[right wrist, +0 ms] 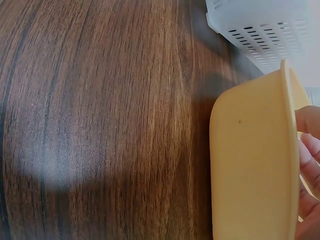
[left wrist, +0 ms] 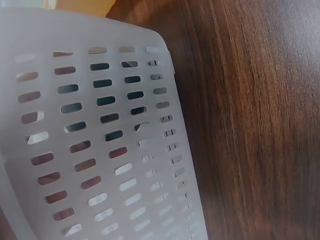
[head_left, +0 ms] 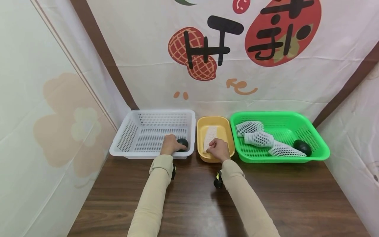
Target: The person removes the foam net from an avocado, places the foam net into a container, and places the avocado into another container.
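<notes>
My left hand [head_left: 170,144] reaches into the white basket [head_left: 121,153] and grips a dark, smooth avocado [head_left: 183,143] by its right front corner. In the left wrist view the basket's slotted wall [left wrist: 110,125] hides most of that hand. My right hand [head_left: 219,149] is inside the small yellow tray [head_left: 228,125], its thumb and fingertips pinching the edge of a white foam net sleeve [head_left: 210,135] lying flat there. The right wrist view shows the fingers [right wrist: 310,165] behind the tray's wall; the sleeve is not clear from that side.
At the right stands a green basket [head_left: 321,148]. It holds white foam nets [head_left: 259,139] and a dark avocado [head_left: 302,147] beside the end of one. All three containers stand at the back of the brown wooden table [head_left: 195,204], against a printed curtain [head_left: 142,79].
</notes>
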Demonstrator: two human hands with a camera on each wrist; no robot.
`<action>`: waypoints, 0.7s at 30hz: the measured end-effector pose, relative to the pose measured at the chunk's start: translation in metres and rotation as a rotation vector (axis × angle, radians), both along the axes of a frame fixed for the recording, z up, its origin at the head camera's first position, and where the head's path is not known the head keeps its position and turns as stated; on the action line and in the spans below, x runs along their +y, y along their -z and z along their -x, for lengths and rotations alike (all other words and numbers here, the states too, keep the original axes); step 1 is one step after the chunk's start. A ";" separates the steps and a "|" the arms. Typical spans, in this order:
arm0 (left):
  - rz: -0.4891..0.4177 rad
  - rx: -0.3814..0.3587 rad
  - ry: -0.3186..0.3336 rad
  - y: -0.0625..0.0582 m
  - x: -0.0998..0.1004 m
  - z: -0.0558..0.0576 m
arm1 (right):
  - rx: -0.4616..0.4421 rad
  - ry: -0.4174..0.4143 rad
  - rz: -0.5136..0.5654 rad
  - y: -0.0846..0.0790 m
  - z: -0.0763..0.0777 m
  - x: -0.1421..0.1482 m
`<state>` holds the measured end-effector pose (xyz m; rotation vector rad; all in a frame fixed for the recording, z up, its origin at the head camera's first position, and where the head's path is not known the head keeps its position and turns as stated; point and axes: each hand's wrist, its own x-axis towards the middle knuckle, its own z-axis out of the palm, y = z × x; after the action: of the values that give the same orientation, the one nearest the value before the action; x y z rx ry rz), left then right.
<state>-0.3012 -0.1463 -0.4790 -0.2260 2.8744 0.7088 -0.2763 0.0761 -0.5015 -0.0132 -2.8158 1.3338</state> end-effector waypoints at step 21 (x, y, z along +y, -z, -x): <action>0.059 0.222 0.026 -0.040 -0.001 -0.021 | 0.149 -0.046 0.139 -0.012 -0.014 0.026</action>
<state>-0.2798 -0.1478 -0.4389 -0.1239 3.1056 0.6856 -0.2627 0.1017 -0.4894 0.1423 -2.6120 1.4718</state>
